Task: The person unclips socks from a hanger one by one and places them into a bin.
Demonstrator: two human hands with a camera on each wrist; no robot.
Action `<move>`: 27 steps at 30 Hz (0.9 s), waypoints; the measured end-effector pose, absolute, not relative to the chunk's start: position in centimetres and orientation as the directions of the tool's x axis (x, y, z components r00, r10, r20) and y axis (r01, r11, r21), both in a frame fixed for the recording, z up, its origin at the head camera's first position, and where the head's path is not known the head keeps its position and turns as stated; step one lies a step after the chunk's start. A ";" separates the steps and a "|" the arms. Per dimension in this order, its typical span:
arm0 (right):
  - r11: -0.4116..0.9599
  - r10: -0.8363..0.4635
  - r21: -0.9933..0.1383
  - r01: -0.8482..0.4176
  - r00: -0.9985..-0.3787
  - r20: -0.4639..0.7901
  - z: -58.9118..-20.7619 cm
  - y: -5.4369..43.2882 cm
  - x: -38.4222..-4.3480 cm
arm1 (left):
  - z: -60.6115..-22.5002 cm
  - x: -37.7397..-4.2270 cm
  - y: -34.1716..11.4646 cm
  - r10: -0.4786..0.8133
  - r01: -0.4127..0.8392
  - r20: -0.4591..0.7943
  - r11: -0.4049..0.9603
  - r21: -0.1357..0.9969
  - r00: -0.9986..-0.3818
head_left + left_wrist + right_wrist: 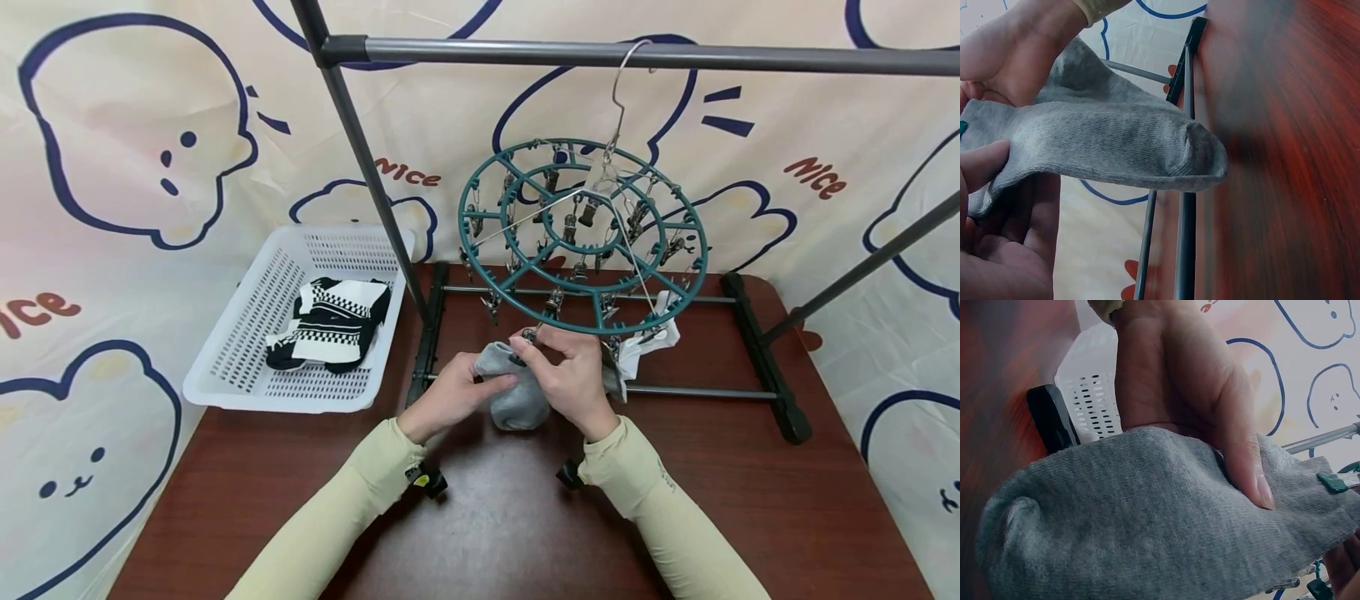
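Observation:
A grey sock [519,398] hangs below the near rim of a round teal clip hanger [525,287]. My left hand [448,396] pinches the sock near its upper edge, the thumb [1250,469] lying on the knit. At the rim, my right hand [570,375] holds a metal clip [528,335] between thumb and fingers. In the right wrist view, a green-tipped clip [1333,482] sits at the sock's edge. The sock's toe [1200,156] hangs free above the table. Behind the right hand hang a white sock [651,340] and a grey piece of cloth [613,379], partly hidden.
The hanger hooks on a grey rail [487,52] of a stand with black feet [783,412]. A white perforated basket [225,367] at left contains black-and-white patterned socks [330,325]. Several loose clips dangle from the hanger. Brown tabletop [510,533] lies beneath the arms.

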State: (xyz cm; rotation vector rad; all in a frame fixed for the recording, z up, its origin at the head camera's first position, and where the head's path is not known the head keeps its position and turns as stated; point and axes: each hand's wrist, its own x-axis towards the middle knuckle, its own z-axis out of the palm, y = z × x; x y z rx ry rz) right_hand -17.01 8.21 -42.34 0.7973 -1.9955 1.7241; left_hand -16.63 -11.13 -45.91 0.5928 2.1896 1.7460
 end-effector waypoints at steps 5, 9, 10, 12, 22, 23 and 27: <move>0.086 -0.156 -0.758 -0.647 -0.760 0.631 -42.3 8.2 -17.0 | -46.1 -16.6 -11.2 0.476 0.152 0.043 0.191 0.970 -0.878; 0.064 -0.140 -0.754 -0.654 -0.754 0.642 -42.3 8.2 -16.9 | -46.1 -16.6 -11.4 0.483 0.158 0.044 0.199 0.967 -0.875; 0.052 -0.138 -0.756 -0.653 -0.754 0.642 -42.2 8.2 -16.9 | -46.1 -16.6 -11.5 0.486 0.159 0.043 0.201 0.967 -0.873; 0.029 -0.135 -0.760 -0.650 -0.756 0.641 -42.2 8.1 -16.8 | -46.0 -16.5 -11.7 0.492 0.158 0.034 0.211 0.965 -0.870; -0.039 -0.106 -0.807 -0.590 -0.800 0.590 -41.7 8.0 -16.6 | -45.4 -15.9 -12.5 0.530 0.165 -0.028 0.313 0.935 -0.848; -0.046 -0.106 -0.811 -0.583 -0.805 0.584 -41.6 8.0 -16.6 | -45.4 -15.8 -12.7 0.541 0.175 -0.032 0.327 0.929 -0.841; -0.041 -0.113 -0.814 -0.579 -0.807 0.580 -41.9 8.0 -16.7 | -45.0 -15.4 -13.4 0.598 0.232 -0.034 0.362 0.903 -0.801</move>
